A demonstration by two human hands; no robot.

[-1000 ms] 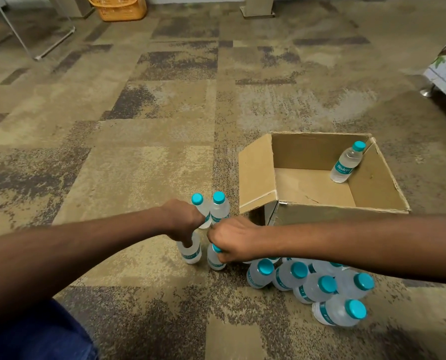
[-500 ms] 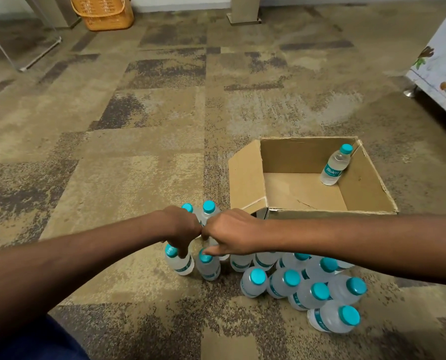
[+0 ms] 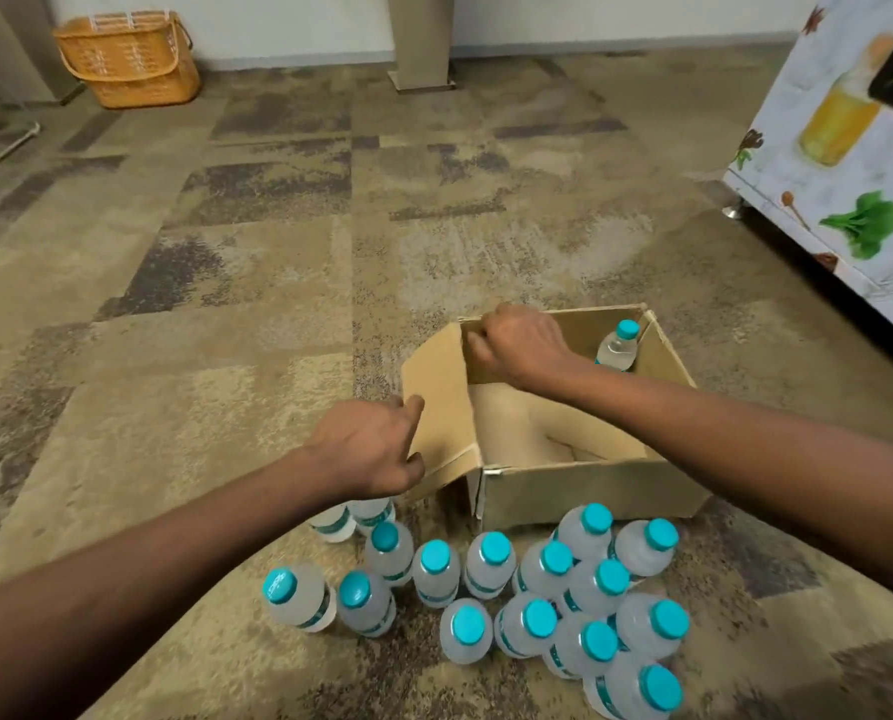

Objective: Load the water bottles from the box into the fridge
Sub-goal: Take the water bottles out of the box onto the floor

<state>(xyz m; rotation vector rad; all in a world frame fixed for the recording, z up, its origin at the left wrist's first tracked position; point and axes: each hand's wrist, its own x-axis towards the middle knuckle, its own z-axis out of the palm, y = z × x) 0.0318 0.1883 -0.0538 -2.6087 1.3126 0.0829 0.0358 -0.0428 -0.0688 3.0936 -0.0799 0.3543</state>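
A brown cardboard box (image 3: pixel 590 485) stands open on the carpet with one water bottle (image 3: pixel 617 348) leaning in its far right corner. My left hand (image 3: pixel 369 449) holds the edge of the box's opened left flap. Over the far left corner, my right hand (image 3: pixel 520 340) curls its fingers on the rim. Several clear water bottles with teal caps (image 3: pixel 538 589) stand clustered on the carpet just in front of the box. The fridge (image 3: pixel 849 163), wrapped in a printed food pattern, is at the right edge.
An orange plastic basket (image 3: pixel 127 59) sits by the far wall at the left. A grey pillar base (image 3: pixel 421 49) stands at the back centre. Patterned carpet spreads wide to the left of the box.
Both hands left the bottles at the near left and moved up to the box, the left to its flap and the right to its far rim. The view tilted up toward the fridge.
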